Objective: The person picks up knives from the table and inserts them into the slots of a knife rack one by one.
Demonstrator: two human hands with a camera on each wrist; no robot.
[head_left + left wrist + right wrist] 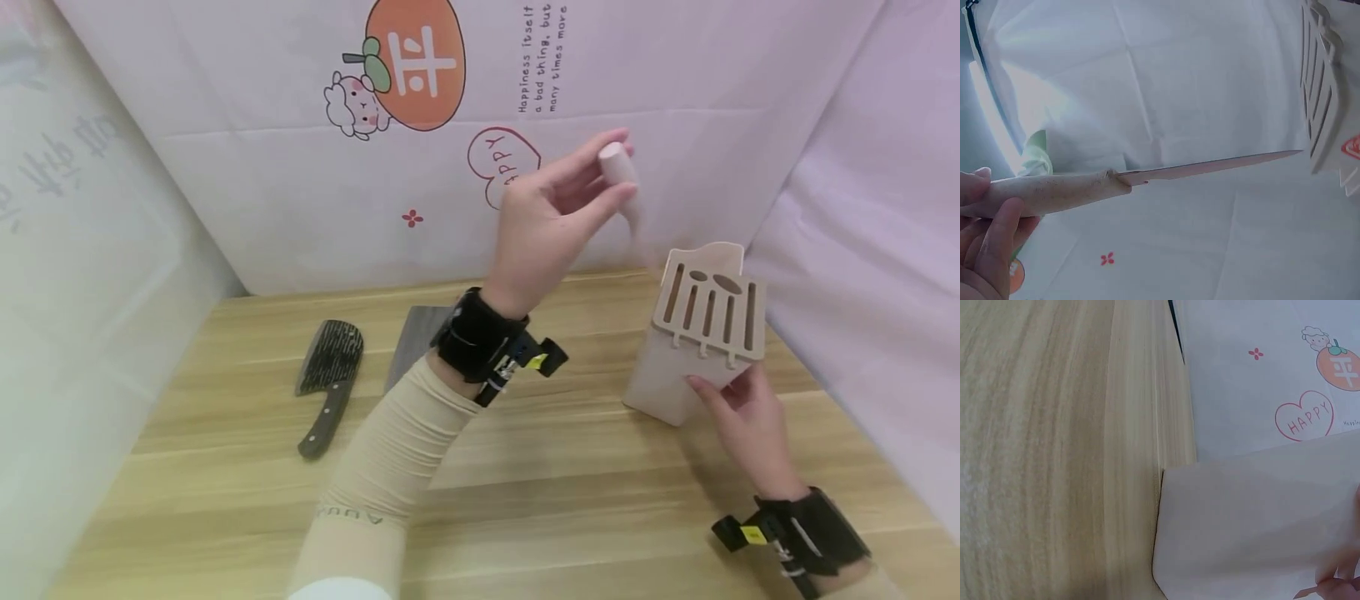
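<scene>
A dark cleaver (330,379) lies flat on the wooden table (525,500). The left hand (543,221) pinches a beige-handled knife (622,179) raised above the knife block (701,333). The right hand (750,425) grips the block's lower front, tilting it.
</scene>
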